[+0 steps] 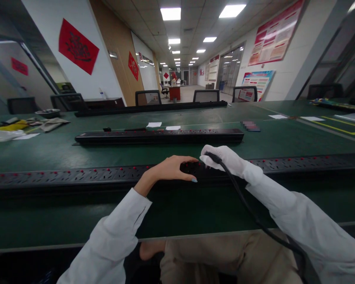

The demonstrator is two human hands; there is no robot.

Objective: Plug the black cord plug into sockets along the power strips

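Observation:
A long black power strip (68,179) with several sockets and a row of red buttons lies across the green table, spanning the view. My bare left hand (171,167) rests over its middle, thumb stretched along the near side and fingers along the far side, with a wide gap between them. Whether it presses on the strip cannot be made out. My right hand (221,157), in a white glove, is closed around a black plug (212,157) just above the strip. From it a black cable (245,201) runs down past my right forearm. The plug's front end is mostly hidden.
Behind lies a shorter black power strip (159,137), with another dark strip (154,108) farther back. Paper slips (173,128) lie between them. On the left are a bowl (48,113) and yellow items (10,124). Chairs (207,96) stand beyond the table (91,221).

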